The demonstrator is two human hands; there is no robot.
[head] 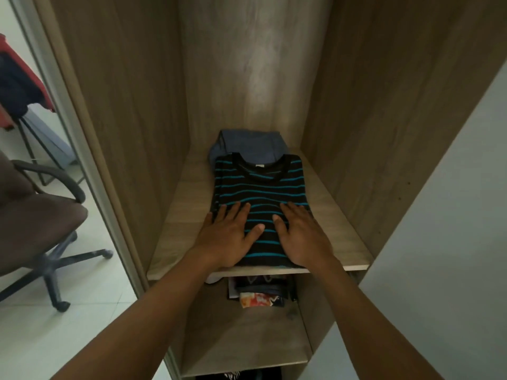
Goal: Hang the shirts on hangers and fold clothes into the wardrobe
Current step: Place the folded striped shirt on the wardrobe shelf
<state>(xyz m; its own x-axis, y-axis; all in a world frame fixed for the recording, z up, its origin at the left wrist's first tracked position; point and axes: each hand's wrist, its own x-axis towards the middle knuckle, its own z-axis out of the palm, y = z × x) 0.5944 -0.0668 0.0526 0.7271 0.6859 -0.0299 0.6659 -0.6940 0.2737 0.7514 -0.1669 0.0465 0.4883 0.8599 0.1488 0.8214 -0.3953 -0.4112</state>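
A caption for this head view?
Left hand and right hand flatten a folded striped shirt on the wardrobe shelf.

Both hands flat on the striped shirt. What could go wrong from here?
1. The striped shirt reaches the front edge of the shelf; withdrawing the left hand and right hand could drag it off.
2. Its collar end overlaps the blue garment; pushing deeper may rumple that.
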